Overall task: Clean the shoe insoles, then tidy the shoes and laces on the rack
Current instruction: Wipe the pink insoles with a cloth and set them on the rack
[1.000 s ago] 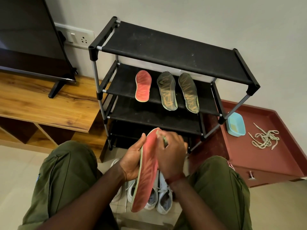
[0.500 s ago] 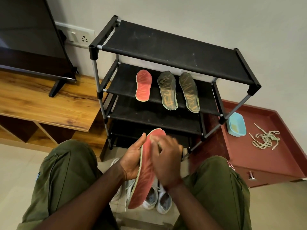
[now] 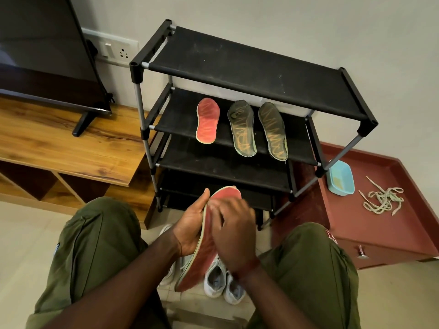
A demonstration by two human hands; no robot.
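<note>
My left hand (image 3: 190, 224) grips a red insole (image 3: 202, 262) by its left edge, tilted up between my knees. My right hand (image 3: 234, 231) lies over its upper face, blurred by motion; whether it holds anything is hidden. On the black rack (image 3: 249, 70), the second shelf carries another red insole (image 3: 207, 121) and two dark green insoles (image 3: 242, 128), (image 3: 273, 130). Pale grey shoes (image 3: 215, 279) stand on the floor below my hands. A tangle of pale laces (image 3: 383, 199) lies on the red cabinet (image 3: 380, 233).
A small blue tub (image 3: 341, 178) sits on the red cabinet beside the rack's right leg. To the left, a TV (image 3: 42, 51) stands on a wooden unit (image 3: 71, 148). My knees in green trousers flank the shoes.
My right hand has slid down the insole from its toe end towards the middle. The insole's lower end has swung slightly left. My left hand keeps its grip.
</note>
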